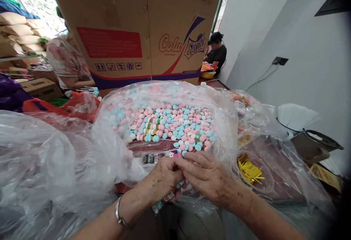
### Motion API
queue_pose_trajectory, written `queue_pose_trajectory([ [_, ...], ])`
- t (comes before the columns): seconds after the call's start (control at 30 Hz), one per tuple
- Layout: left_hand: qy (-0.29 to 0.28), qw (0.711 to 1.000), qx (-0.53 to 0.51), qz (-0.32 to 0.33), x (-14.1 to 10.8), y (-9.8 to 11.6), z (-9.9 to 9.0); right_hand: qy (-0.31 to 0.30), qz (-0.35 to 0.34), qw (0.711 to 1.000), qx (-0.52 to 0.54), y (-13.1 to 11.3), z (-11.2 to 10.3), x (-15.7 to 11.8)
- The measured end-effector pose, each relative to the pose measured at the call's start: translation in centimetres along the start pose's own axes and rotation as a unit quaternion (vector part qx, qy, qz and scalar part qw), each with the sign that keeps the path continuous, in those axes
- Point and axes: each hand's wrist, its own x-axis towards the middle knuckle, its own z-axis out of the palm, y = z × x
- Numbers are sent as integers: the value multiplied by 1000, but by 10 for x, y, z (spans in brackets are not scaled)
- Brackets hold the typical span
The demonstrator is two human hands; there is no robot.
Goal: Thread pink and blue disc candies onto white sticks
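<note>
My left hand [164, 177], with a bangle on its wrist, is closed around a small printed plastic packet [159, 206] whose lower end shows below the fingers. My right hand [207, 177] meets it at the fingertips; its fingers are bent together over the left thumb, and what they pinch is hidden. Beyond both hands, pink, blue and white candies [183, 123] lie heaped in a large clear plastic bag [226, 123]. Some candies sit in rows like skewers [150, 128]. A flat packet with a printed label [153, 158] lies just behind my left hand.
A tall carton [117, 13] stands behind the candies. Gold twist ties [249, 168] lie in a round clear dish at right. Crumpled plastic [55, 159] covers the left side. Two people [68, 60] sit farther back. A brown container [312, 145] stands far right.
</note>
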Motion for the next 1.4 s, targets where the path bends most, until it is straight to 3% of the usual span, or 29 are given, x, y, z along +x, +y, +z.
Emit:
queue_pose_trajectory([
  [0.1,-62,996,39,-47,1,6,-10,-72,-32,997,9,1,-5,3],
  [0.2,-68,993,67,-64,1,13,-14,-105,-29,994,18,-3,-6,4],
  [0.3,-44,989,125,-67,1,16,-14,-84,14,996,-6,-12,-2,5],
  [0.37,5,978,211,-12,4,13,-10,-44,54,996,-51,-16,5,7],
  [0.43,96,929,339,111,8,5,-4,-7,109,990,-90,-14,14,8],
  [0.5,212,827,443,273,11,-6,4,31,189,978,-86,-7,23,11],
  [0.57,309,720,470,407,9,-15,12,87,293,952,-14,2,27,16],
  [0.6,331,688,458,456,7,-19,16,117,348,929,44,5,27,20],
  [0.63,332,679,434,490,4,-21,20,146,399,899,107,6,26,24],
  [0.67,314,701,399,501,0,-22,22,167,440,866,169,5,24,28],
  [0.73,256,815,281,438,-6,-19,22,191,477,819,256,-3,17,36],
  [0.8,214,920,105,311,-10,-8,15,194,444,824,293,-16,11,41],
  [0.83,202,944,13,259,-12,-1,8,185,422,834,304,-21,10,43],
  [0.87,189,949,-65,243,-14,7,1,171,409,838,319,-24,9,43],
  [0.93,123,939,-153,284,-21,22,-15,145,421,822,355,-25,10,41],
  [1.0,1,948,-86,307,-30,31,-28,144,462,793,369,-22,11,38],
  [1.03,-26,956,-30,289,-34,32,-31,153,477,783,369,-21,13,37],
  [1.07,-24,966,18,257,-37,31,-33,163,482,776,372,-21,14,37],
  [1.13,53,981,37,184,-40,24,-31,166,478,753,420,-29,18,40],
  [1.2,128,981,-31,144,-39,14,-24,135,479,681,537,-43,25,46],
  [1.3,152,969,-116,157,-41,1,-12,88,507,493,702,-67,39,56],
  [1.33,163,964,-128,168,-45,-3,-10,72,506,448,733,-72,43,58],
  [1.37,181,958,-135,176,-51,-6,-10,53,500,430,750,-76,46,58],
  [1.4,208,952,-140,178,-59,-8,-14,29,487,439,755,-78,48,57],
])
